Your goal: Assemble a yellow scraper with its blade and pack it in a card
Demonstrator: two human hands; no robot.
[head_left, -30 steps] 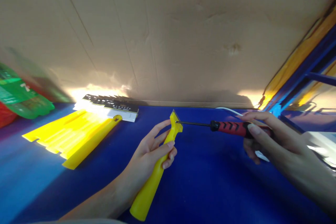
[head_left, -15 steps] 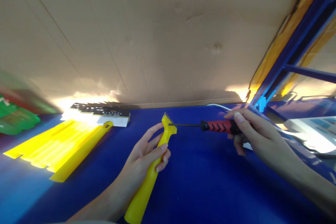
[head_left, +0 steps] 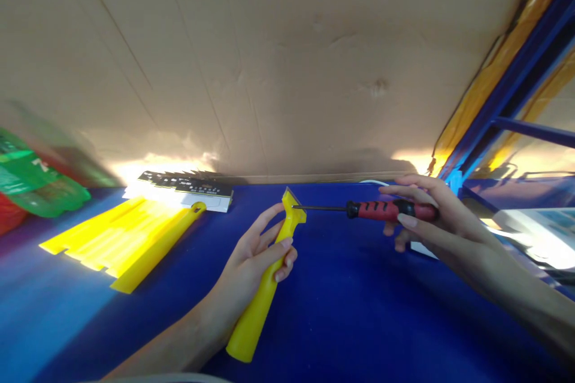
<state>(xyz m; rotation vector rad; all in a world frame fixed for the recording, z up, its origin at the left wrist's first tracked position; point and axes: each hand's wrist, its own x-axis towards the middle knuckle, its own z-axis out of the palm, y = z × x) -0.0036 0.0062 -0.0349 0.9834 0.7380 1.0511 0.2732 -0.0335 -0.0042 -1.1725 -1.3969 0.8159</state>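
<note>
My left hand (head_left: 256, 257) is wrapped around the neck of a yellow plastic scraper (head_left: 258, 311). The scraper tilts upward, its wide end hanging down and its small head with a thin blade edge at the top. From the right, a screwdriver (head_left: 375, 210) with a red and black handle lies level. Its dark shaft meets the scraper head, where the tip's exact seat is too small to make out. My right hand (head_left: 453, 224) holds the screwdriver handle between the thumb and fingers, with some fingers extended.
Several yellow plastic handles (head_left: 126, 239) lie side by side on the blue table (head_left: 341, 311), left. Behind them are overlapping black-and-white printed cards (head_left: 202, 188). A green bottle (head_left: 40, 182) is far left. A cardboard wall (head_left: 287, 72) rises behind; a blue metal frame (head_left: 483, 108) stands right.
The view has shifted slightly, so things on the table appear farther right. My right thumb and fingers have moved on the screwdriver handle, which shows turned. My left hand keeps its grip on the scraper.
</note>
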